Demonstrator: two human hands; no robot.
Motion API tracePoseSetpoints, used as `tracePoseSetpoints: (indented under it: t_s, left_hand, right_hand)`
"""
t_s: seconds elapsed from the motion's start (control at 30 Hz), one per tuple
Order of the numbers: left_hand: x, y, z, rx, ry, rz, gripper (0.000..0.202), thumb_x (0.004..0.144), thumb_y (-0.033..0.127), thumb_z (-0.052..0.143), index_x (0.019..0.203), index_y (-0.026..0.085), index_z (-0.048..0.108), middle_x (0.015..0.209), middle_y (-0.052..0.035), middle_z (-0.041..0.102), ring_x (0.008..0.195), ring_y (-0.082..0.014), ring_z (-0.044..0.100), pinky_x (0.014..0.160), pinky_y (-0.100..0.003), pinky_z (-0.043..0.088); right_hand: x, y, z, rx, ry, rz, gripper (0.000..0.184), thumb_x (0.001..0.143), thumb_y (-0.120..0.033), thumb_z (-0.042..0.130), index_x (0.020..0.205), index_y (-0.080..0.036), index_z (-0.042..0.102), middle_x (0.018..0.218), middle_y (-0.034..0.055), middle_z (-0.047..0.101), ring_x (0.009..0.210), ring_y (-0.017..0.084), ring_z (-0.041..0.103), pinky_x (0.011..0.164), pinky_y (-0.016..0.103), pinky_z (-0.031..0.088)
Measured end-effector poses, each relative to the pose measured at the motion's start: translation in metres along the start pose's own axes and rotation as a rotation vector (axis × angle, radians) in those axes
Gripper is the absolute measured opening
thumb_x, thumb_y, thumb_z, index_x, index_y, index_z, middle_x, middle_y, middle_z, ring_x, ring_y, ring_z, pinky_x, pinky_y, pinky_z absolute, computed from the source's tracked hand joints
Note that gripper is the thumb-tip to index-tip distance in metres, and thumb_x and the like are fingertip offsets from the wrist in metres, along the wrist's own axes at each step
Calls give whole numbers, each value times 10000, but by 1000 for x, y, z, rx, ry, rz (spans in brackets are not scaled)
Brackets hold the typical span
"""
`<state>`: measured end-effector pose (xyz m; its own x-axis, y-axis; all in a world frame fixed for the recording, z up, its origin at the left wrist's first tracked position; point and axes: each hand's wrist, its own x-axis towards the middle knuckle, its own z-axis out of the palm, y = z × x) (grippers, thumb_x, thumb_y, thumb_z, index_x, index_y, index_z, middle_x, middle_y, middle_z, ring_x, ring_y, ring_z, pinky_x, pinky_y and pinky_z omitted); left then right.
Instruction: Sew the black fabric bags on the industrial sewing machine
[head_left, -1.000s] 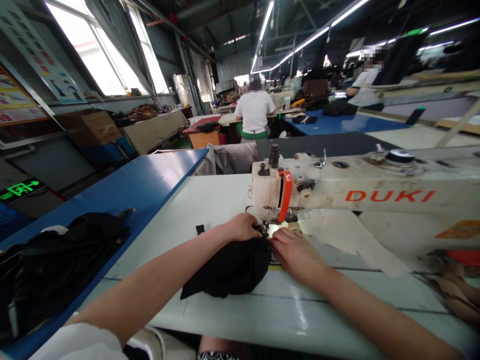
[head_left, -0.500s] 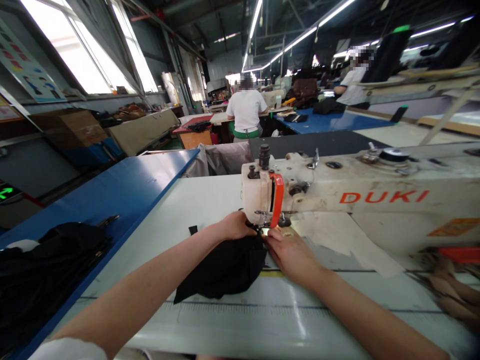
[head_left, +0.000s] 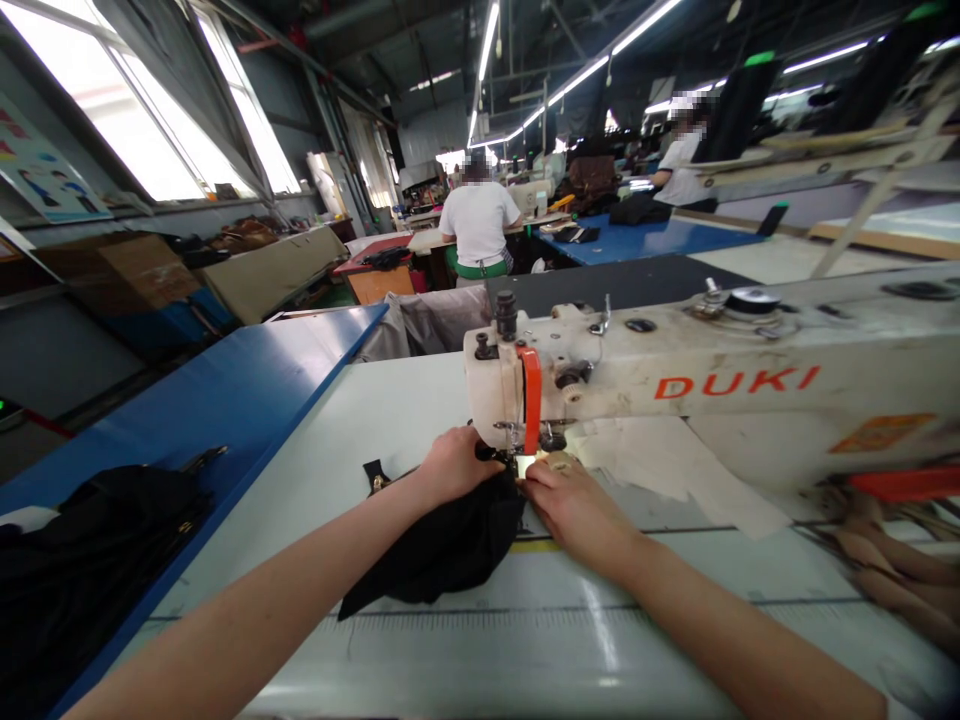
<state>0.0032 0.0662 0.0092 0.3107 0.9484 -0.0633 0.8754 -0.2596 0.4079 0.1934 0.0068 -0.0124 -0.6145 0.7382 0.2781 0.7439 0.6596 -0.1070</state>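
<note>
A piece of black fabric [head_left: 442,550] lies on the white sewing table [head_left: 360,430], bunched under the needle of a cream sewing machine [head_left: 675,385] marked DUKI. My left hand [head_left: 450,465] is closed on the fabric's far edge, just left of the presser foot. My right hand [head_left: 574,500] rests on the table right of the needle, fingers pressed together at the fabric's edge. The needle area itself is mostly hidden by my fingers.
A blue side table [head_left: 247,385] runs along the left with a pile of black garments [head_left: 82,560] on it. A small black strap piece [head_left: 373,473] lies left of my left hand. Two people in white shirts work at tables further back.
The view has shifted, so the machine sits further left in frame. Both hands stay at the needle on the black fabric, with the left hand slightly nearer the presser foot.
</note>
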Motion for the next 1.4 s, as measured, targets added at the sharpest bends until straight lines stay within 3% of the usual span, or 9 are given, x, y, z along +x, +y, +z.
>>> tracePoseSetpoints:
  t_s: [0.13,0.2,0.3,0.37,0.53,0.8,1.13,1.3,1.4]
  left_hand:
    - [-21,-7,1,255,338,106,331,737,370,678,983,162,603,987,-87,623,982,-274,543,855,-397,441]
    - [-35,-7,-2,341,398,278,213,813,278,609,988,158,594,1001,-87,617,976,-256,536,869,-409,435]
    - [-51,0,-9,405,250,689,217,903,157,455,1090,161,563,1077,-86,616,1011,-208,536,932,-380,420]
    - [-55,7,-12,412,101,846,282,924,131,395,1180,156,512,1142,-89,603,1063,-186,530,961,-345,414]
    - [-46,14,-14,418,-56,813,263,928,147,397,1167,159,507,1147,-79,601,1090,-184,535,954,-318,421]
    - [-36,5,-12,430,-104,844,297,882,123,446,1170,160,509,1116,-70,602,1053,-198,541,953,-314,411]
    - [-35,-6,-8,448,-61,810,239,886,158,455,1092,168,577,1023,-67,624,988,-192,560,886,-311,442]
    - [-39,-16,-2,497,-7,832,309,881,144,447,1169,150,559,1316,-70,520,1113,-217,513,942,-347,413]
    - [-40,-20,0,513,-14,869,331,872,142,450,1185,142,558,1328,-65,521,1132,-219,506,946,-354,412]
  right_hand:
    - [0,-2,-2,-37,-8,-17,151,847,-91,528,907,-156,650,900,61,611,862,205,520,806,336,347]
    - [0,-3,-3,-41,-10,-18,165,848,-82,524,923,-159,650,903,62,614,866,203,523,821,341,340]
    - [-1,-3,-4,-32,-11,-11,168,843,-79,526,923,-159,650,908,67,614,884,207,522,828,346,336]
    - [-2,-3,-4,-26,-12,-9,156,834,-76,530,896,-152,652,902,71,612,897,213,518,831,346,334]
    - [-2,-1,-3,-7,-23,7,138,841,-82,521,863,-149,640,911,66,604,876,202,509,816,339,334]
    - [-3,1,-2,31,-31,9,138,862,-107,503,853,-158,630,897,59,592,837,194,484,757,325,341]
    - [-2,0,-4,36,-53,-1,194,859,-95,489,964,-164,638,901,63,592,866,202,489,767,332,337]
    - [-2,1,-3,24,-51,-4,169,853,-91,495,918,-158,635,917,62,596,861,196,495,777,328,341]
    - [-2,0,-4,12,-48,-1,164,852,-94,499,917,-159,635,923,60,596,853,195,495,768,325,344]
